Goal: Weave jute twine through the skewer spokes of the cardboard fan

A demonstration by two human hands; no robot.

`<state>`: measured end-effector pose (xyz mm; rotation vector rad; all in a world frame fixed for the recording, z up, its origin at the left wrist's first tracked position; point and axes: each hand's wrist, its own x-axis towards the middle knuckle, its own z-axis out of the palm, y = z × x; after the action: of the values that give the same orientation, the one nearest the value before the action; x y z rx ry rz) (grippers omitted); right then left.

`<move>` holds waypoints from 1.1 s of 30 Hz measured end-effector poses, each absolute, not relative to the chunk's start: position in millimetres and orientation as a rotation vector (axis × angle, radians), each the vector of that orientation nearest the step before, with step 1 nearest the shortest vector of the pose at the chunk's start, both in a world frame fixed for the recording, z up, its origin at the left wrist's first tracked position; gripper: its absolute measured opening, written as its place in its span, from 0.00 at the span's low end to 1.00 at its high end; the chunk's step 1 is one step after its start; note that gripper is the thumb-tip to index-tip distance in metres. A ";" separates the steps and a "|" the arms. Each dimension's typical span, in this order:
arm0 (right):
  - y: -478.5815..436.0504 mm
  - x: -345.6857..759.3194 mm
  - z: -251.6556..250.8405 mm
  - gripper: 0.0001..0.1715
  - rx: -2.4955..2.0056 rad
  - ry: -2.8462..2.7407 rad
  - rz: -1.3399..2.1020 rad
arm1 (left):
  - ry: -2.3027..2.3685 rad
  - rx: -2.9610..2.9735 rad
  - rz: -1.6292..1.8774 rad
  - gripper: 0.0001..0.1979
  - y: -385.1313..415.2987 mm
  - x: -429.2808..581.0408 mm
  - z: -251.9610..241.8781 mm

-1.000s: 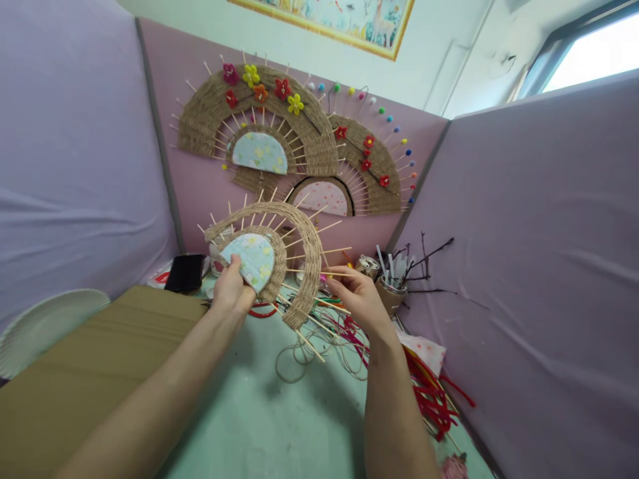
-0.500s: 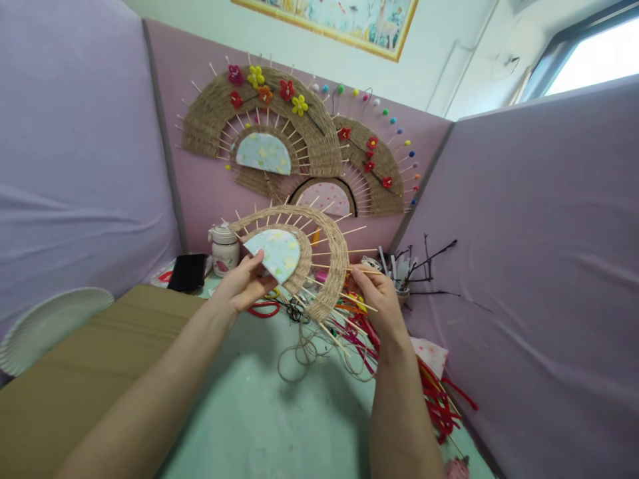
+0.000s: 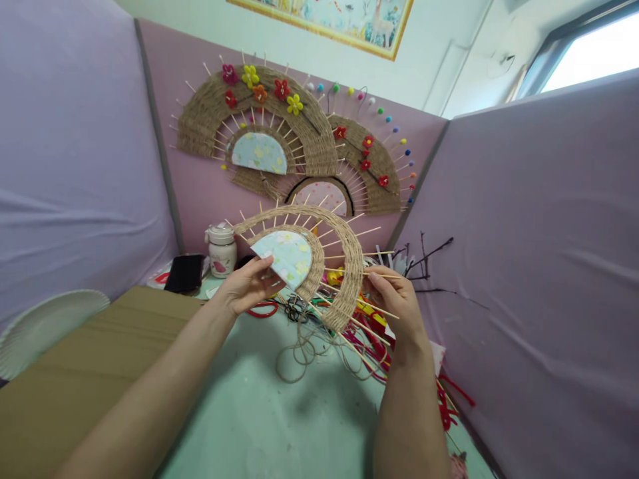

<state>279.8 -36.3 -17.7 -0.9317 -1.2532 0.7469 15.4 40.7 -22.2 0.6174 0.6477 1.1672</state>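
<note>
A half-round woven fan [image 3: 349, 266] of twine and thin wooden sticks is held up above the table, tilted down to the right. Its pale floral cloth centre [image 3: 287, 256] faces me. My left hand [image 3: 252, 283] grips the lower left edge of that centre, thumb on the cloth and fingers behind. At the fan's right side, my right hand [image 3: 394, 293] pinches one of the protruding sticks between thumb and fingers. Loose twine [image 3: 299, 356] lies in loops on the table below the fan.
Finished fans with flowers [image 3: 259, 100] hang on the pink partition behind. A white bottle [image 3: 221, 251] and a black phone-like item [image 3: 184, 273] stand back left. Brown cardboard [image 3: 100, 372] and a white plate [image 3: 50, 326] are on the left. Dark twigs [image 3: 424, 256] and red pipe cleaners [image 3: 446, 409] lie right.
The fan and my right hand have moved to the right, with my left hand shifting slightly too. Both hands keep their hold. The view has shifted a little.
</note>
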 end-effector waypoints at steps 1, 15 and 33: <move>-36.2 280.8 -18.1 0.09 -0.925 -1.233 0.748 | 0.605 0.587 1.157 0.08 36.7 18.7 -20.7; -31.2 278.2 -22.3 0.11 -0.835 -1.211 0.839 | 0.246 0.810 0.871 0.33 14.8 27.6 -35.0; -23.6 287.4 -26.3 0.13 -1.090 -1.548 0.558 | 0.448 0.853 1.188 0.28 22.3 7.2 -12.6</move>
<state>287.4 -23.6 -26.3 -1.0899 -1.5484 0.5583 7.2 22.3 -12.6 0.8534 0.4478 1.1877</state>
